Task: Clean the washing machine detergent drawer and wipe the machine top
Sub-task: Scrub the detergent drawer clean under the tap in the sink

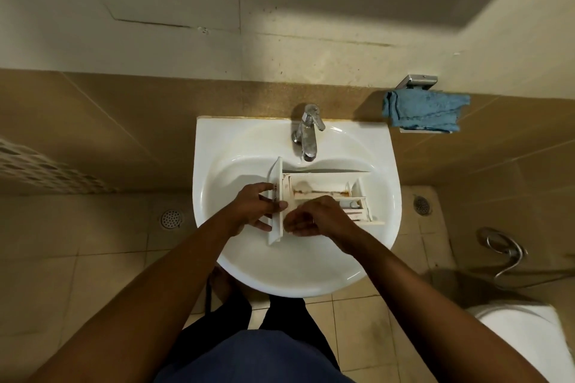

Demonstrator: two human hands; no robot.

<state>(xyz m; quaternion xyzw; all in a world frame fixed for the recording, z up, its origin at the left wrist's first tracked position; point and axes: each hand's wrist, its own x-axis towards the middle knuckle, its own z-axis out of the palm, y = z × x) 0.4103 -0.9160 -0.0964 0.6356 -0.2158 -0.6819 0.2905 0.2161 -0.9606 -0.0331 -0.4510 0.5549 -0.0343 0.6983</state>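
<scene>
A white detergent drawer (323, 186) with brownish stains in its compartments lies across the bowl of a white sink (249, 264), front panel to the left. My left hand (253, 207) grips that front panel. My right hand (317, 218) rests on the drawer's near edge with fingers curled; whether it holds anything I cannot tell. A blue cloth (424, 112) lies folded on a small wall shelf at the upper right.
A chrome tap (306, 134) stands at the back of the sink, with no water visible. Floor drains (170, 218) sit left and right of the sink. A toilet (525, 339) and a spray hose (505, 253) are at the lower right.
</scene>
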